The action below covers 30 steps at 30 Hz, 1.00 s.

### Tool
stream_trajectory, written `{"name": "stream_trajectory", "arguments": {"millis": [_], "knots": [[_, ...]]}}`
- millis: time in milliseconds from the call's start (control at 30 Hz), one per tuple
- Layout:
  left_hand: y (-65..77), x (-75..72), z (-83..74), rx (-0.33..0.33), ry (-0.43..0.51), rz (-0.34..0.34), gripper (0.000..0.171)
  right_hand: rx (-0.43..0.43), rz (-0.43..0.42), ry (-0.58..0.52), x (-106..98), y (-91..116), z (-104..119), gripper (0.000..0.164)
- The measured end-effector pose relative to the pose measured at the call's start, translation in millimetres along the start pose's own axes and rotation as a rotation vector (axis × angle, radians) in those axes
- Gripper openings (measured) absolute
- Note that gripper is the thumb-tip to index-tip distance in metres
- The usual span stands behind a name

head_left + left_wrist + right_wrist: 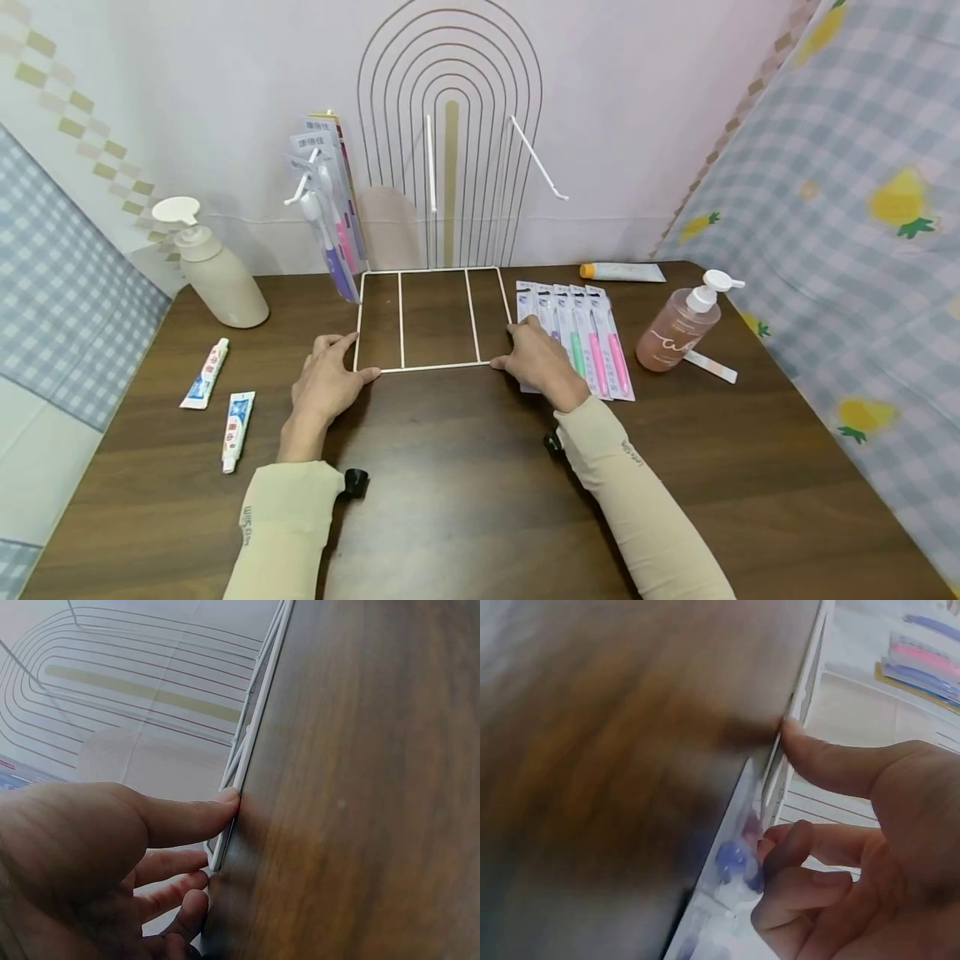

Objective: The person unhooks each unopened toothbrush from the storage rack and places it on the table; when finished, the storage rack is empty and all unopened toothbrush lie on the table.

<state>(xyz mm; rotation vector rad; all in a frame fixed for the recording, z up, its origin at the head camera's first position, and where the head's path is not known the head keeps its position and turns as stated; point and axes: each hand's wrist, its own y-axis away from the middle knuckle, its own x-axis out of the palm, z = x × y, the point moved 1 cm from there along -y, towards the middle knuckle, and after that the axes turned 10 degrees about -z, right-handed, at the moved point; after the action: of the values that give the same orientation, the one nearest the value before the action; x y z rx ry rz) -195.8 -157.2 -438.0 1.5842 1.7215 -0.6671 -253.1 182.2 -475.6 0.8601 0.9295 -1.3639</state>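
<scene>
A white wire display rack (438, 367) stands on the brown table against the back cloth, its flat base frame toward me and thin prongs rising behind. My left hand (326, 379) grips the base's front left corner, thumb on the front bar and fingers along the side. At the front right corner my right hand (538, 358) holds the frame the same way, partly over packaged toothbrushes (596, 342) laid in a row. More toothbrush packs (330, 200) hang from the rack's left prong. The left thumb (217, 814) and right thumb (817, 754) press on the white bar.
On the left stand a cream pump bottle (225, 279) and two small toothpaste tubes (206, 373). A pink pump bottle (675, 333) sits at the right with a flat strip (712, 367) behind it. Near the back edge lies a tube with an orange cap (622, 272).
</scene>
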Motion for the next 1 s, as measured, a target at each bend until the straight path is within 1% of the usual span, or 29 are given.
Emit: {"name": "stream_trajectory", "arguments": {"millis": [133,333,533,567,633,667,733,800,867,933,967,1000], "knots": [[1.8,-1.7,1.2,-0.006,-0.003,0.005,0.086,0.008,0.01,-0.005,3,0,3,0.087],[2.4,-2.1,0.1,-0.006,-0.003,0.004,0.086,0.061,0.015,-0.012,-1,3,8,0.088],[2.4,-1.6,-3.3,0.0,0.002,0.013,0.085,0.071,0.01,-0.029,-2,7,5,0.09],[2.3,-2.3,-3.3,0.0,0.009,0.016,0.085,0.07,0.003,-0.034,-1,7,3,0.09],[0.8,-4.3,-2.2,0.003,0.054,0.014,0.084,0.074,0.0,-0.044,-1,8,3,0.088],[-1.4,-4.4,-0.2,0.002,0.078,-0.013,0.084,0.072,-0.003,-0.047,-1,8,2,0.088],[-4.1,-10.5,-0.4,-0.004,0.154,-0.072,0.082,0.072,-0.012,-0.052,-2,8,2,0.087],[-6.1,-20.2,-4.8,-0.005,0.256,-0.186,0.078,0.064,-0.016,-0.049,-1,7,1,0.087],[-7.7,-33.6,-13.4,0.0,0.346,-0.324,0.073,0.055,-0.018,-0.04,-1,6,1,0.087],[-9.2,-50.1,-26.7,0.028,0.457,-0.429,0.066,0.053,-0.022,-0.04,-1,6,1,0.087],[-11.8,-57.4,-32.2,0.05,0.507,-0.471,0.064,0.055,-0.022,-0.043,-2,6,1,0.087],[-14.5,-64.6,-37.9,0.071,0.566,-0.494,0.061,0.057,-0.022,-0.047,-2,7,2,0.087]]}}
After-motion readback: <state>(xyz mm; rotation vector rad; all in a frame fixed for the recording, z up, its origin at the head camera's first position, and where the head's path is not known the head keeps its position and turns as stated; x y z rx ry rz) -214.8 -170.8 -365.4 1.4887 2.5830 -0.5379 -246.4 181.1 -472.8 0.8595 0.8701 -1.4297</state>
